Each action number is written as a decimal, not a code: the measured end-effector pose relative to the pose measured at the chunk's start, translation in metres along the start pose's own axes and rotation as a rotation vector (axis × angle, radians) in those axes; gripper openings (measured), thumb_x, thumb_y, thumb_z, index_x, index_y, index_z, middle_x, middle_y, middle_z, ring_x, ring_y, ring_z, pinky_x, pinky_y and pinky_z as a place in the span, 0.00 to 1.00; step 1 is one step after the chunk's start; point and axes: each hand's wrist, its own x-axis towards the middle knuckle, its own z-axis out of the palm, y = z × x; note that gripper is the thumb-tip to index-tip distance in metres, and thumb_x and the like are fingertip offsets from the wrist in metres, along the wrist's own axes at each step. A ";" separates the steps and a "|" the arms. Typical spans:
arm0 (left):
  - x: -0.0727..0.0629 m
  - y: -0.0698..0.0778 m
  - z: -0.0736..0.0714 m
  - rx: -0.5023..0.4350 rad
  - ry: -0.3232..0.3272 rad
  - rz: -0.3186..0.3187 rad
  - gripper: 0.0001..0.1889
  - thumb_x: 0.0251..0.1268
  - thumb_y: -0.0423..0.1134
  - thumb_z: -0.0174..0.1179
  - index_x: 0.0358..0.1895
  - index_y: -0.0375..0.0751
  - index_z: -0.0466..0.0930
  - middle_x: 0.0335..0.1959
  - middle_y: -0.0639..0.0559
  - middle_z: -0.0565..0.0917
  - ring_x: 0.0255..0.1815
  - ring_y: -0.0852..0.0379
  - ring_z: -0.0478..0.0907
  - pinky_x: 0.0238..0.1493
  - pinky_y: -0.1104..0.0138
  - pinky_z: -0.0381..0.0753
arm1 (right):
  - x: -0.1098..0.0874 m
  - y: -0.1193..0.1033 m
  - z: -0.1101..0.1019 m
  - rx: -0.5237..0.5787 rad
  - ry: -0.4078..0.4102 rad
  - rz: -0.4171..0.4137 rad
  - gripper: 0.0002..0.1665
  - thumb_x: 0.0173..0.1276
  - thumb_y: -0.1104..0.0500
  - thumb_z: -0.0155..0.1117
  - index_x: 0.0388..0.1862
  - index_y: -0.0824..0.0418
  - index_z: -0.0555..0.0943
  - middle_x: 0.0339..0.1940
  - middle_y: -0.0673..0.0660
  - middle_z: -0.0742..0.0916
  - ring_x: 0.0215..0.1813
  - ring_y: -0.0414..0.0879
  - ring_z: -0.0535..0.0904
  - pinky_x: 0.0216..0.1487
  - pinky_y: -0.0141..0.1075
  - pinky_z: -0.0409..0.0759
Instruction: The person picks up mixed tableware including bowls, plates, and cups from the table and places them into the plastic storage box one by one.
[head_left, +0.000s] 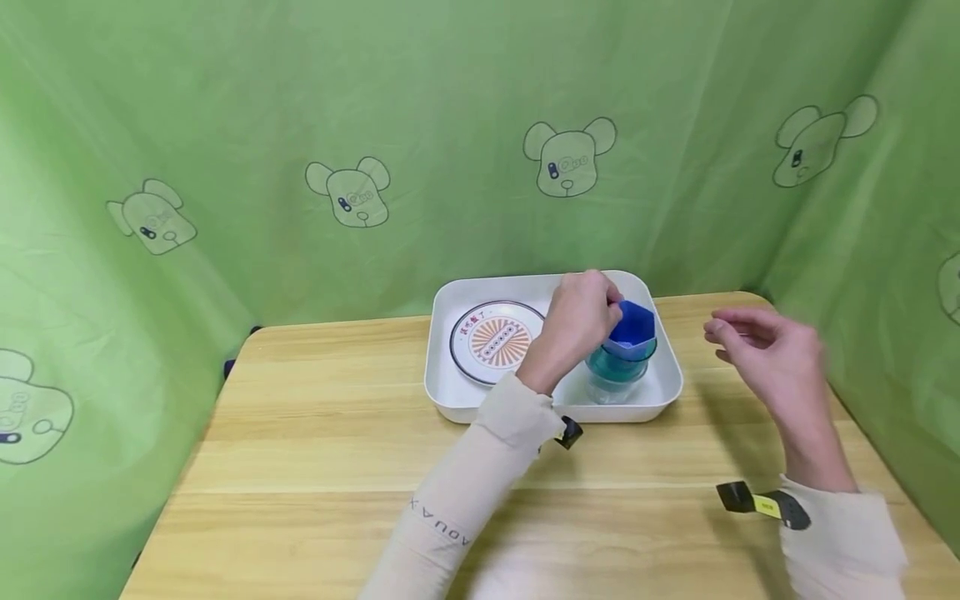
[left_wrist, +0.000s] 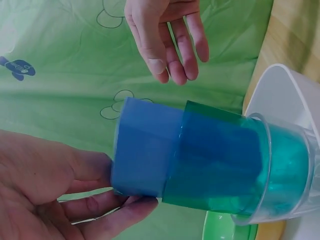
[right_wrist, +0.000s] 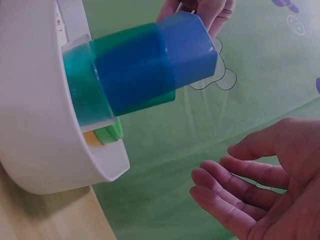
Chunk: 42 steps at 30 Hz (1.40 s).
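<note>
My left hand pinches the rim of a blue hexagonal cup between thumb and fingers. The lower part of the blue cup sits inside a translucent green cup, as the left wrist view shows. That green cup stands in a clear cup on the right side of a white tray. To the right of the stack, my right hand hovers apart from it, fingers loosely bent and holding nothing. In the right wrist view its palm and fingers face the cups.
A round plate with an orange sunburst pattern lies in the left part of the tray. Beside the cup stack is a bright green object, mostly hidden. The tray stands at the back of the wooden table, close to a green curtain.
</note>
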 end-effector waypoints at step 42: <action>-0.044 -0.115 0.004 0.051 0.074 -0.026 0.26 0.84 0.49 0.46 0.77 0.43 0.66 0.81 0.45 0.61 0.82 0.47 0.54 0.82 0.52 0.50 | 0.026 0.048 0.035 -0.429 -0.249 -0.379 0.35 0.80 0.51 0.57 0.80 0.62 0.64 0.76 0.73 0.68 0.75 0.74 0.60 0.73 0.73 0.56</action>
